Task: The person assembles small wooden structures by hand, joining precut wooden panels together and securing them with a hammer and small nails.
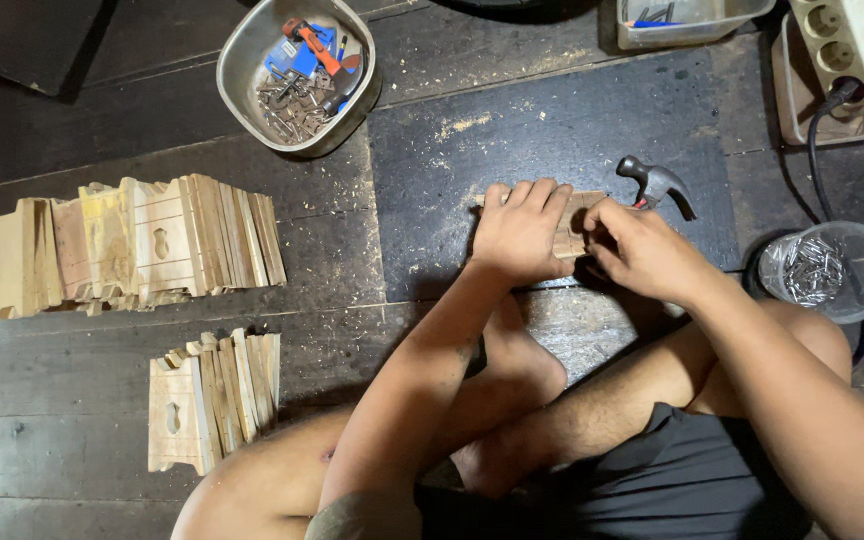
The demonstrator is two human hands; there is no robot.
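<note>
Gripping a flat pale wooden piece (574, 225) – left hand (517, 232) pressing, right hand (642, 250) pinching – beside steel hammer (657, 185)

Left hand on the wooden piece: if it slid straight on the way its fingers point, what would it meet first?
The left hand points up-right across the wooden piece. Past that, it would probably first meet the hammer head, though depth is unclear.
</note>
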